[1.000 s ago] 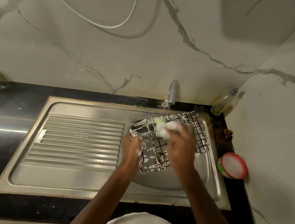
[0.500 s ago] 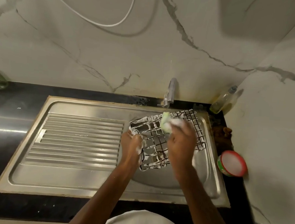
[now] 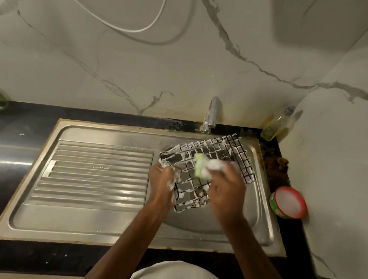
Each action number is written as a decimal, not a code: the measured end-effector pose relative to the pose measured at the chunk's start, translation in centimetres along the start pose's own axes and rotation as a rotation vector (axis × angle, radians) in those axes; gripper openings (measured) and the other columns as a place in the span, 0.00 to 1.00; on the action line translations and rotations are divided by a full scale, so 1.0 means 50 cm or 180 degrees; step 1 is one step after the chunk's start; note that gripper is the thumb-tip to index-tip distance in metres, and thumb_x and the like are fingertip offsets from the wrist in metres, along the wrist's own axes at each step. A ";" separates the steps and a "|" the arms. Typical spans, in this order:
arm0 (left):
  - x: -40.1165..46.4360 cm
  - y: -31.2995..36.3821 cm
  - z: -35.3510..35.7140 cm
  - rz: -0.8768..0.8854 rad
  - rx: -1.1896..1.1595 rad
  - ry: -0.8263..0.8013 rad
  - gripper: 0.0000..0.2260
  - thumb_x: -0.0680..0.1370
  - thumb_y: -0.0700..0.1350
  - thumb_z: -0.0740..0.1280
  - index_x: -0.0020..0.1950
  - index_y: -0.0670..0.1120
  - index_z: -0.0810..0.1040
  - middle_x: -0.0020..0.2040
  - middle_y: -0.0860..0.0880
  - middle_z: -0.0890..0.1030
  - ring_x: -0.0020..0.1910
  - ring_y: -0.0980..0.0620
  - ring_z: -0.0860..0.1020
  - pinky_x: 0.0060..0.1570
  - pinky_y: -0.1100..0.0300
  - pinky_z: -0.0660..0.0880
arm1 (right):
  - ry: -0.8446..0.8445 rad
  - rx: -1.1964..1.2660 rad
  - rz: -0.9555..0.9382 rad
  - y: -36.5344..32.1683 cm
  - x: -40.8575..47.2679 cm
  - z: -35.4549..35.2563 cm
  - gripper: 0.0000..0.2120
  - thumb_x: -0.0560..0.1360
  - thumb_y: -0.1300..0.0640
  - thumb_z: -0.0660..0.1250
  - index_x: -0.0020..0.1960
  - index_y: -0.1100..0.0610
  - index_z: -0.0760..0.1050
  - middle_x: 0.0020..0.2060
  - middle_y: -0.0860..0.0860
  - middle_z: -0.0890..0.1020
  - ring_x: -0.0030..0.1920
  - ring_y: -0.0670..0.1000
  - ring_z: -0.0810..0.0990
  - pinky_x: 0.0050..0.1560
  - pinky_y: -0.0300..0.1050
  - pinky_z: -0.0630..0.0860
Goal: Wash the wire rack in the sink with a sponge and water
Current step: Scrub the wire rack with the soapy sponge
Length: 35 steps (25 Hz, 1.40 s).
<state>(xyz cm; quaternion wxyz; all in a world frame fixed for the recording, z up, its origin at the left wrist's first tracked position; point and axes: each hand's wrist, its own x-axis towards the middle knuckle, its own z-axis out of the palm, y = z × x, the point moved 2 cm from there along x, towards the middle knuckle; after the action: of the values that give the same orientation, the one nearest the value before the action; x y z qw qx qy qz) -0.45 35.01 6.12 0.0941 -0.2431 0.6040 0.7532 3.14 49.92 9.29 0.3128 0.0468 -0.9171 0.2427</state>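
Both forearms reach forward, left hand [image 3: 161,181] and right hand [image 3: 227,186] curled, gripping.

One rack [image 3: 207,163], one sponge [image 3: 199,168] (soapy), two hands [image 3: 161,181].

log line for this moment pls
phase: scrubbing | left hand: holds wire rack | right hand: grips sponge | rack: soapy, over sink

I see my left hand [image 3: 161,182] gripping the soapy wire rack [image 3: 207,167] over the sink [image 3: 97,225], while my right hand [image 3: 226,186] presses the green sponge [image 3: 199,165] on it.
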 end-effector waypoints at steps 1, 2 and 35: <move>0.004 -0.002 -0.002 0.0019 0.0032 0.0107 0.10 0.81 0.33 0.57 0.43 0.42 0.73 0.42 0.44 0.76 0.39 0.51 0.75 0.38 0.60 0.73 | 0.0208 -0.0066 0.0405 0.022 0.016 -0.004 0.11 0.73 0.66 0.64 0.50 0.63 0.84 0.49 0.58 0.82 0.47 0.57 0.81 0.35 0.48 0.83; 0.001 0.005 -0.001 0.0051 0.0056 0.0155 0.11 0.81 0.33 0.57 0.43 0.43 0.73 0.41 0.45 0.75 0.39 0.51 0.74 0.38 0.60 0.72 | 0.0284 -0.0031 0.0613 0.024 0.018 -0.002 0.11 0.72 0.66 0.65 0.50 0.63 0.84 0.50 0.59 0.82 0.48 0.58 0.81 0.36 0.49 0.83; -0.013 0.024 -0.014 0.0068 -0.0020 0.0211 0.08 0.80 0.33 0.57 0.49 0.39 0.75 0.42 0.43 0.75 0.39 0.53 0.74 0.35 0.64 0.74 | 0.0209 0.0438 0.0964 0.029 0.051 0.015 0.11 0.72 0.71 0.70 0.51 0.61 0.84 0.51 0.56 0.85 0.50 0.55 0.83 0.45 0.47 0.83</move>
<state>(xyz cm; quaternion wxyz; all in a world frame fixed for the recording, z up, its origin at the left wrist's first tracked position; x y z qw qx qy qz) -0.24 34.13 7.36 0.0652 -0.2616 0.6070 0.7476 0.35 51.03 9.69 0.2985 -0.0786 -0.8841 0.3507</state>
